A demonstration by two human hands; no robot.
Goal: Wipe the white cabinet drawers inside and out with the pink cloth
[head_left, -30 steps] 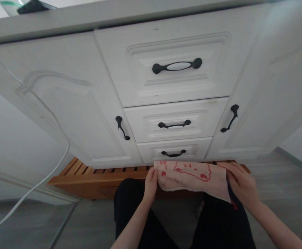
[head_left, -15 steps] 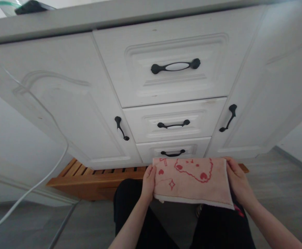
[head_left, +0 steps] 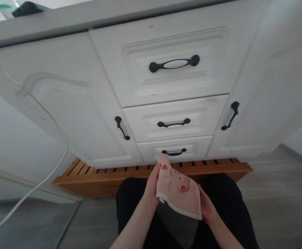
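A pink towel (head_left: 178,193) with a red printed pattern and a pale hem hangs between my hands, above my lap. My left hand (head_left: 153,185) grips its left side, the thumb along the edge. At the opposite side, my right hand (head_left: 207,206) holds the other edge, with its fingers partly hidden behind the fabric. The towel is bent and slack, its upper left corner sticking up just below the lowest drawer handle (head_left: 174,152).
Ahead stands a white cabinet (head_left: 106,145) with drawers, doors and dark handles. A slatted wooden bench (head_left: 88,180) lies along its foot, in front of my knees. A white cable (head_left: 49,176) droops at left. A dark object (head_left: 27,8) rests on the countertop (head_left: 70,20).
My right hand has moved left, toward my left hand, so the towel went from stretched flat to bent and slack. My left hand has shifted slightly right. More of the bench shows.
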